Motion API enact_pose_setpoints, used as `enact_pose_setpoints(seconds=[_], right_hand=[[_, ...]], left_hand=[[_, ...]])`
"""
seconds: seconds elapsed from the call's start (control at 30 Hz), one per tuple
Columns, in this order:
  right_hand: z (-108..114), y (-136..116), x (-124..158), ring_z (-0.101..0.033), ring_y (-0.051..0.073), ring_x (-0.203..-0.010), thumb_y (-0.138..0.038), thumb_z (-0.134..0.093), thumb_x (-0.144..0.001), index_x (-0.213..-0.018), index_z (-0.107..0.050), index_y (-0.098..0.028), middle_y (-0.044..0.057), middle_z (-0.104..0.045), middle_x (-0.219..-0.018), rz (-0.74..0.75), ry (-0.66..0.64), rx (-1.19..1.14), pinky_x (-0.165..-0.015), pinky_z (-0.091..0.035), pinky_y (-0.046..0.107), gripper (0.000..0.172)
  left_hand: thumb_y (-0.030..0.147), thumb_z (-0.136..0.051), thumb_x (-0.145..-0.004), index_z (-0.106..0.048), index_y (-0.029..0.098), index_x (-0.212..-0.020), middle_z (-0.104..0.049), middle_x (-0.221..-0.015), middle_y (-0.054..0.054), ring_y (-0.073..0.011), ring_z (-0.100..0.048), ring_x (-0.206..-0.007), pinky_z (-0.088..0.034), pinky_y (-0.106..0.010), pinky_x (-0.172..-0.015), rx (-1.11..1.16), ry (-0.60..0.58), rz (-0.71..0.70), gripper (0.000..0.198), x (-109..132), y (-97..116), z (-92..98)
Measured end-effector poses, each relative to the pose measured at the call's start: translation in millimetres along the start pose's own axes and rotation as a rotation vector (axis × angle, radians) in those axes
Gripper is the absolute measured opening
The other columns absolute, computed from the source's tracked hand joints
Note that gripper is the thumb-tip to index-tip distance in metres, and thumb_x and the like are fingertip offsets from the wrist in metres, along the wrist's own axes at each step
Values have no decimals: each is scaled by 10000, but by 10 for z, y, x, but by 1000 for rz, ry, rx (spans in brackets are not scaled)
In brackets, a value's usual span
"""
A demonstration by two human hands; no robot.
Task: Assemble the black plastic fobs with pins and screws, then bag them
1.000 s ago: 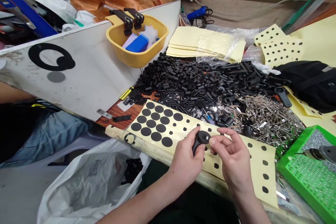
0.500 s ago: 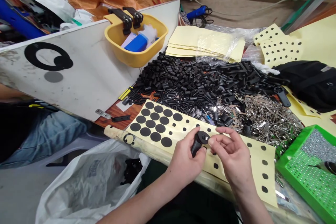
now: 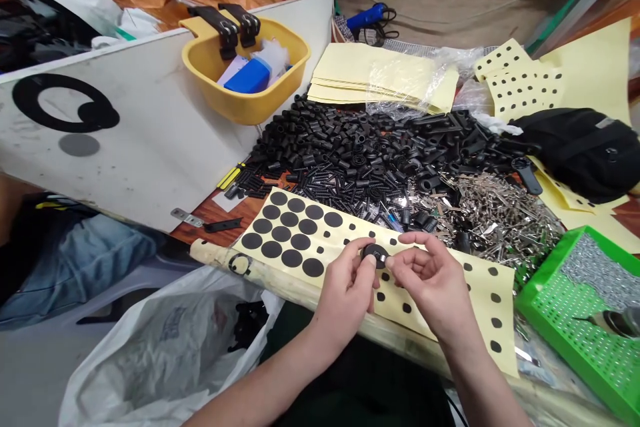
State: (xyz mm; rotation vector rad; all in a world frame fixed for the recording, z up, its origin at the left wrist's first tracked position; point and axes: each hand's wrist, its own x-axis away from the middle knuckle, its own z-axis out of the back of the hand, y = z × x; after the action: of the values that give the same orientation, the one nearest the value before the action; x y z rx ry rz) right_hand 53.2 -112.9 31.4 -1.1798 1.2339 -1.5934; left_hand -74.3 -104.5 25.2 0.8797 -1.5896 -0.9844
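Note:
My left hand [image 3: 345, 287] is closed around a black plastic part with a round, disc-like head [image 3: 371, 252]; the thumb lies on the head and the fingers hide the rest. At the head's right edge, the thumb and forefinger of my right hand [image 3: 437, 280] are pinched together. A small shiny bit shows on the head beside these fingertips, but whether they hold it is unclear. Beneath both hands lies a pale yellow sticker sheet [image 3: 334, 250] with large black discs at its left and smaller black dots across the rest.
Black plastic parts [image 3: 350, 147] are heaped behind the sheet, beside a pile of metal strips [image 3: 505, 220]. A green tray [image 3: 543, 273] with small metal pieces and a screwdriver stands right. A yellow bin [image 3: 240, 103] hangs on the white partition [image 3: 165, 100]. Lower left is a white bag [image 3: 150, 340].
My left hand has turned the black part so its round head now faces up and its shaft is hidden. My right fingertips stay at the head's edge. The whole view has shifted slightly.

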Motion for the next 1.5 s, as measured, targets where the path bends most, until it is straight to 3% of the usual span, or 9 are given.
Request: enact_pose_setpoints(seconds=[0.37, 0.5, 0.7, 1.07, 1.27, 1.5], right_hand=[[-21, -5, -58, -538, 123, -494, -282, -704, -622, -907, -533, -204, -62, -566, -516, -39, -44, 77, -499, -430, 234, 342], [26, -11, -96, -467, 91, -446, -310, -739, -626, -900, -553, -195, -82, -522, -502, -74, -82, 109, -447, -368, 210, 351], [47, -57, -114, -576, 125, -605, -392, -788, -616, -820, -617, -163, -2, -620, -652, -89, -234, -13, -616, -501, 271, 351], [-14, -42, -94, -605, 131, -607, -408, -803, -591, -715, -687, -162, 37, -677, -691, -28, -135, -53, -634, -531, 276, 299], [-36, -13, -45, -617, 136, -614, -403, -795, -614, -739, -699, -168, 36, -677, -693, 45, -127, -65, -635, -544, 273, 283], [-30, 62, -35, -643, 160, -642, -400, -782, -651, -778, -714, -177, 50, -701, -733, 98, -211, -56, -640, -566, 296, 265]], left_hand=[[331, -503, -833, -526, 140, -1125, -493, -606, 50, -65, -407, -410, -348, -198, -416, -6, 7, -84, 350, -19, -64, 6], [328, -495, -846, -516, 140, -1141, -499, -620, 45, -65, -409, -421, -351, -201, -426, 4, 8, -99, 350, 5, -76, 26], [347, -512, -839, -511, 133, -1140, -510, -606, 46, -63, -419, -408, -360, -198, -418, 34, -19, -81, 369, 9, -22, 51], [245, -581, -748, -492, 136, -1131, -557, -638, 39, -68, -468, -400, -353, -202, -424, 243, -140, -55, 409, -25, -35, 110], [293, -613, -757, -508, 131, -1084, -534, -580, 58, -51, -431, -353, -326, -181, -388, 147, -51, -75, 381, -14, -15, 106], [252, -604, -739, -534, 130, -1086, -537, -604, 51, -34, -424, -349, -317, -173, -388, 134, -63, -111, 375, 46, -51, 133]])
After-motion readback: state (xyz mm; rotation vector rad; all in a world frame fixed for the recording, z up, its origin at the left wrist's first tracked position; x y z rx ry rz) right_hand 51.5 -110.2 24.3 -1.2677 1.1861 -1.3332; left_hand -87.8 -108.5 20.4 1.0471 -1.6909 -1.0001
